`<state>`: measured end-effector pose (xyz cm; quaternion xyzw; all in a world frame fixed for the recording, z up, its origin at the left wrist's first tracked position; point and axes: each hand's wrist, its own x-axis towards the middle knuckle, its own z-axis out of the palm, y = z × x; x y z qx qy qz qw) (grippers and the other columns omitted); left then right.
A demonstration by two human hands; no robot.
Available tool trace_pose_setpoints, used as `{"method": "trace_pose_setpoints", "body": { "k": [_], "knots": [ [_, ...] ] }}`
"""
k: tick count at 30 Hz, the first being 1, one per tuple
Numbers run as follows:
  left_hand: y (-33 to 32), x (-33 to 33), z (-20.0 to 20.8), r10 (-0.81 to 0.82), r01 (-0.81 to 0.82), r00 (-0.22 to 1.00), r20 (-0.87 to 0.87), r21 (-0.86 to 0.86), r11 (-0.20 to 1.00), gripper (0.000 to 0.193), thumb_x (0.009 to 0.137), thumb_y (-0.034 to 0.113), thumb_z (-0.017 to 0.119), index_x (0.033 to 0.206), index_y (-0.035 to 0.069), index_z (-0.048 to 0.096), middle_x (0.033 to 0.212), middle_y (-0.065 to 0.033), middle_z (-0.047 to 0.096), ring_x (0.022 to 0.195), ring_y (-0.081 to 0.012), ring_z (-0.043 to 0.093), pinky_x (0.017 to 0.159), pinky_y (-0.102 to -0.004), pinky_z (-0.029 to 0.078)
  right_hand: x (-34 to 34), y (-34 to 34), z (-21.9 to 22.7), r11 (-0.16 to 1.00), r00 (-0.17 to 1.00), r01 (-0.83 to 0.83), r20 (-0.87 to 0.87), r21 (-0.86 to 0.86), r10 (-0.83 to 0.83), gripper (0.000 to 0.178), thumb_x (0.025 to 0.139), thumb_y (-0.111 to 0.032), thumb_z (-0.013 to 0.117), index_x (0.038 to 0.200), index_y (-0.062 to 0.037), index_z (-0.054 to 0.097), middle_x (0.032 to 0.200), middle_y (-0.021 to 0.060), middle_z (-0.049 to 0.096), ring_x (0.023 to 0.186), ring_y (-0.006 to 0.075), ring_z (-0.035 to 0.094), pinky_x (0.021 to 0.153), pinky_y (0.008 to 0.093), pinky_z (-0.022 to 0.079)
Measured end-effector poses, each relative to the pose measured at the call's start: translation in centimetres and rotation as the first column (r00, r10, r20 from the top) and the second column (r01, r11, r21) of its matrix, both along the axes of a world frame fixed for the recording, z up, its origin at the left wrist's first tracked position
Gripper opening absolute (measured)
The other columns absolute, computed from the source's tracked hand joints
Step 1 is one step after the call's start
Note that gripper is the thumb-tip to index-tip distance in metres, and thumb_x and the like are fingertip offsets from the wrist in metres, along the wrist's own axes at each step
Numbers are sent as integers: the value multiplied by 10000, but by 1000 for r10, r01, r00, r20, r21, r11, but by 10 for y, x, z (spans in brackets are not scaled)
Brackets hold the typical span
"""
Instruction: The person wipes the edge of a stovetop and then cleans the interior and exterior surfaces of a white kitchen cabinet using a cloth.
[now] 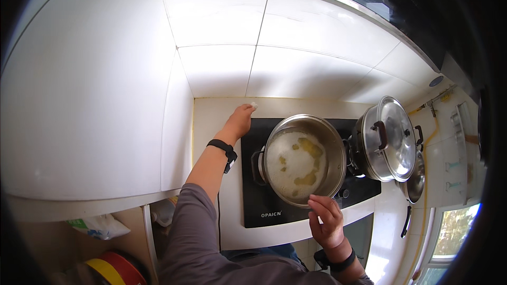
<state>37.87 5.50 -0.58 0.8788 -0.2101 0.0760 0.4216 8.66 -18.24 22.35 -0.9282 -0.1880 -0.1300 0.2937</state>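
Observation:
A large steel pot [336, 169] stands on the black cooktop [259, 216], with whitish foam and yellowish liquid [296, 163] in it. Beyond the pot's left side, my left hand [242, 118] reaches to the cooktop's far left corner. Its fingers are closed on a small white thing [254, 105], too small to name. My right hand [326, 220] hovers by the pot's near rim, fingers loosely bent and the thumb apart from them. Nothing shows in it. I cannot tell whether its fingertips touch the rim.
Right of the pot stands a lidded steel pot [393, 137] with dark handles. A frying pan [415, 184] is beyond it, near a yellow hose [434, 132]. A range hood [327, 0] overhangs the back. White cabinet panels [95, 89] rise at left, above a shelf with a white bag [103, 228].

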Motion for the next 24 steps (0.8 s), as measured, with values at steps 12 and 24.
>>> {"method": "trace_pose_setpoints", "body": {
  "k": [12, 24],
  "knots": [
    [-45, 34, -41, -365, 356, 930, -51, 380, 854, 429, 887, 93, 487, 1308, 25, 533, 1396, -135, 504, 1286, -303, 457, 1090, -380, 376, 5, 12, -5, 997, 999, -12, -32, -75, 10, 391, 722, -35, 709, 1107, -38, 642, 1188, 120, 621, 1065, 310, 612, 902, 399, 501],
    [10, 3, -17, 89, -61, 995, -48, 412, 909, 249, 823, 81, 500, 997, 11, 665, 1079, -129, 623, 1087, -321, 566, 968, -412, 443, 4, 11, -3, 999, 1000, -22, -2, -40, 22, 379, 729, -50, 713, 1101, -35, 643, 1172, 114, 632, 1019, 297, 624, 878, 388, 510]
  ]
}}
